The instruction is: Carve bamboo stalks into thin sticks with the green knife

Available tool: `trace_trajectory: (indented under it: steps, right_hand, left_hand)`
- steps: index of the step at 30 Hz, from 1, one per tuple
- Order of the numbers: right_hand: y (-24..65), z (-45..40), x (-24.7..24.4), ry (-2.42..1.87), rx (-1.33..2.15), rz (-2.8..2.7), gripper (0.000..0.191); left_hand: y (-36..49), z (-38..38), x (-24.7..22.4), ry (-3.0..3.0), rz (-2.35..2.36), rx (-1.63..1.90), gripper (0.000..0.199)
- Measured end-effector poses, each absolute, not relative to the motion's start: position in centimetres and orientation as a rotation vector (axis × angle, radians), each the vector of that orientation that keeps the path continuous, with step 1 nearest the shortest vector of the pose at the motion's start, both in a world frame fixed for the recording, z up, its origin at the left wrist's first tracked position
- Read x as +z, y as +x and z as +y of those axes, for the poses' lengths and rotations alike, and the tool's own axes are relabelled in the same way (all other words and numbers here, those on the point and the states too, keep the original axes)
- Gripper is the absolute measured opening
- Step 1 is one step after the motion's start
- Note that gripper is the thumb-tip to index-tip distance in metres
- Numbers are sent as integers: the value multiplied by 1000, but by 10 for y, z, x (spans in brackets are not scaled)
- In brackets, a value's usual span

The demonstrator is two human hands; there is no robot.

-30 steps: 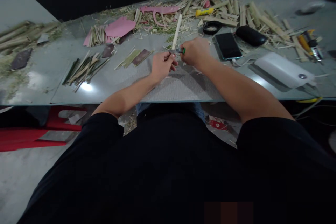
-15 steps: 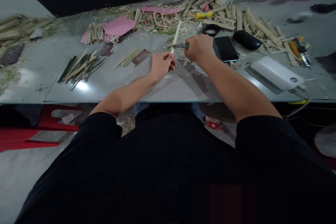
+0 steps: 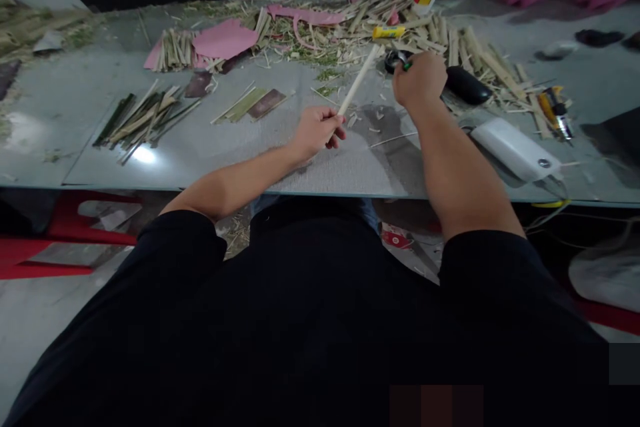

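My left hand [image 3: 320,131] pinches the lower end of a pale bamboo strip [image 3: 358,82], which slants up and to the right over the table. My right hand [image 3: 421,80] is closed round a knife [image 3: 407,65]; a bit of green handle and a short piece of metal blade show, the rest is hidden by the fist. The blade is apart from the strip and in front of a black tape roll [image 3: 391,61]. Small pale shavings [image 3: 354,119] lie on the table between the hands.
Cut bamboo sticks [image 3: 147,117] lie left, beside sandpaper [image 3: 267,103]. Behind are pink paper [image 3: 225,39], a yellow glue stick [image 3: 389,32] and heaped bamboo scraps [image 3: 483,57]. On the right are a black mouse [image 3: 469,85], a white power bank [image 3: 517,147] and a yellow cutter [image 3: 554,108].
My right hand has moved right with the knife, off the bamboo strip. My left hand has shifted slightly right and nearer me, and the strip now leans more to the right.
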State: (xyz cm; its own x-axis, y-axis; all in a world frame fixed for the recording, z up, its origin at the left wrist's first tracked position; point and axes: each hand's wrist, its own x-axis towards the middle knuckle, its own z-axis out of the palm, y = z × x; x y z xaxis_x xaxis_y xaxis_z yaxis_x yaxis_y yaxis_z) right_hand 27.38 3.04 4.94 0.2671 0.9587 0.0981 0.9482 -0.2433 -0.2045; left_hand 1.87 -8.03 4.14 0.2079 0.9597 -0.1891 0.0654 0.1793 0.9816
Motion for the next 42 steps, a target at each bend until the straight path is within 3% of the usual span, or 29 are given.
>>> trace_trajectory:
  steps: [7,11,21,29,42]
  right_hand:
    - [247,8,54,-2134,40,-1873,55]
    - [224,-4,47,-2068,34,-2076,43]
    - [206,-11,40,-1994,-3,-2299,43]
    - [194,-20,46,-2030,51,-2352,35]
    - [197,-11,48,-2071,-15,-2249,46]
  left_hand:
    - [18,-73,36,1192,1176,868,32]
    - [18,-71,35,1182,1182,845,25]
    - [16,-54,26,1216,1214,975,37]
    - [13,-49,25,1278,1355,1013,30]
    - [13,-54,31,1300,1392,1007,33]
